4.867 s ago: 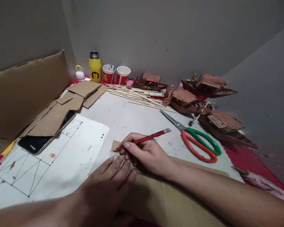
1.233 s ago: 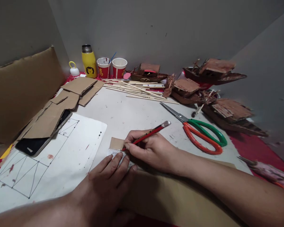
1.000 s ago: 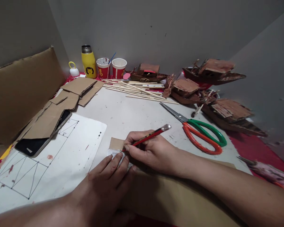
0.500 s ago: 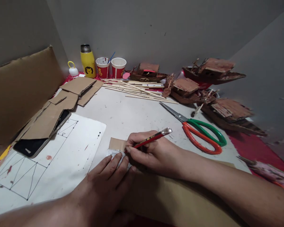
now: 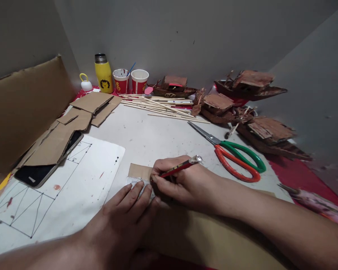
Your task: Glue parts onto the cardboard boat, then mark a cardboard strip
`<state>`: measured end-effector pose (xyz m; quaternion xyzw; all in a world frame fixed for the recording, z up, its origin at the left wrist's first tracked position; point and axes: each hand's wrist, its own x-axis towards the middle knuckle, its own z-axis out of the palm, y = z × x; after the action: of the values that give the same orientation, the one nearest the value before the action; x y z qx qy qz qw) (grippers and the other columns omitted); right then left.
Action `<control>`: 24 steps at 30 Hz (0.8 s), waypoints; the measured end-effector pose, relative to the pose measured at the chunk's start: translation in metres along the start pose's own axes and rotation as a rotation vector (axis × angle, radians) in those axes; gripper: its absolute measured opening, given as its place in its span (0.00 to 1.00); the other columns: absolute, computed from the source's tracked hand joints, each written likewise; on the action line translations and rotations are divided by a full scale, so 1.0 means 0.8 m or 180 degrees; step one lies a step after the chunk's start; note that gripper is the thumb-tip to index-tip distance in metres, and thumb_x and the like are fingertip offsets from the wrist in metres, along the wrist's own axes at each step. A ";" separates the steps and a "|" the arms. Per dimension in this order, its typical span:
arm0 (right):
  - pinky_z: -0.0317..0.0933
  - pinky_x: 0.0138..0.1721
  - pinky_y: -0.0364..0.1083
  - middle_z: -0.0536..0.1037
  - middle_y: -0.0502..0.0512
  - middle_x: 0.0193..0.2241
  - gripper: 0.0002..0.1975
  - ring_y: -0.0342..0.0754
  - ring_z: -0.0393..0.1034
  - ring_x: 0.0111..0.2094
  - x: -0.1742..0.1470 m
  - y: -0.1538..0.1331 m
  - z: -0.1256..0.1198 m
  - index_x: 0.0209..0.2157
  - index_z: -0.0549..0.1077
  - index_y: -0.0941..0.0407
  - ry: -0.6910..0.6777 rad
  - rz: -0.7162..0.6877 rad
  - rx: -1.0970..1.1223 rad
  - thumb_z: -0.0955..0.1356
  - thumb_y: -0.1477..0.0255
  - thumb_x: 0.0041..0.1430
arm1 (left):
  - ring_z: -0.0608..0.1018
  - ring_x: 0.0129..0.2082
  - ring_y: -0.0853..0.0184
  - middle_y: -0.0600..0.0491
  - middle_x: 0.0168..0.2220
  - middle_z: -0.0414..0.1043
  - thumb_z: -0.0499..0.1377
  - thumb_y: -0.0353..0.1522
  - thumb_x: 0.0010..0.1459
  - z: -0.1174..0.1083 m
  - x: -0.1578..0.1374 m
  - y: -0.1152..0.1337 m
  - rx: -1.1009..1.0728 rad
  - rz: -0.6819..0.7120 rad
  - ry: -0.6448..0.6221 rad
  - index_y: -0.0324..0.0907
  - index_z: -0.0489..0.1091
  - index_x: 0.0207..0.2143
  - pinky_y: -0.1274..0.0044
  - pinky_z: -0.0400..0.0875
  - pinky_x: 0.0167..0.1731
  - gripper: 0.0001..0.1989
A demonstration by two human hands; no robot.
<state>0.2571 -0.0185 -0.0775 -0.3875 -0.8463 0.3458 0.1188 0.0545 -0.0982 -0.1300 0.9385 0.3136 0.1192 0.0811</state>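
Observation:
My right hand [image 5: 183,183] grips a dark red pencil [image 5: 180,167], its silvery end pointing up and right. The pencil's tip is hidden behind my fingers, beside a small piece of brown cardboard [image 5: 139,171]. Over that cardboard lies a whitish, ruler-like strip [image 5: 133,180], mostly covered by my fingers. My left hand [image 5: 129,212] rests flat, fingers stretched out and pressing on the strip. Beneath both hands spreads a larger sheet of brown cardboard [image 5: 214,234].
Scissors [image 5: 228,148] with green and red handles lie right of my hands. A line drawing on paper [image 5: 81,180] and a phone [image 5: 35,174] are at left. Wooden sticks [image 5: 163,106], paper cups [image 5: 139,80], a yellow bottle [image 5: 103,77] and brown model boats [image 5: 270,131] stand behind.
The pencil's upper end has shifted slightly left and down, and my right hand has moved a touch to the right along the strip. My left hand stays pressed down.

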 end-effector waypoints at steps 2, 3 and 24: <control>0.56 0.26 0.42 0.71 0.50 0.21 0.10 0.42 0.63 0.23 -0.002 -0.002 -0.005 0.26 0.69 0.56 0.0030 -0.0031 0.0193 0.62 0.74 0.62 | 0.60 0.63 0.48 0.38 0.61 0.62 0.55 0.48 0.58 -0.005 0.002 0.000 0.0016 0.0001 -0.0068 0.34 0.57 0.62 0.58 0.58 0.60 0.37; 0.58 0.27 0.42 0.73 0.50 0.22 0.10 0.42 0.65 0.24 -0.005 -0.002 -0.009 0.27 0.71 0.56 0.0069 -0.0047 0.0309 0.62 0.73 0.62 | 0.61 0.63 0.48 0.38 0.62 0.62 0.56 0.48 0.58 -0.008 0.003 0.001 0.0011 -0.0004 -0.0128 0.34 0.57 0.62 0.58 0.59 0.60 0.37; 0.62 0.54 0.63 0.69 0.71 0.57 0.37 0.65 0.65 0.57 -0.122 0.058 0.011 0.61 0.61 0.61 0.0673 0.0235 -0.1432 0.69 0.55 0.56 | 0.75 0.47 0.52 0.36 0.52 0.71 0.56 0.39 0.62 -0.030 -0.015 0.004 0.0085 0.0280 0.0344 0.35 0.65 0.56 0.61 0.73 0.44 0.24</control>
<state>0.3452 -0.0735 -0.1089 -0.4689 -0.8701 0.1103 0.1046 0.0404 -0.1060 -0.1081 0.9446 0.2776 0.1689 0.0462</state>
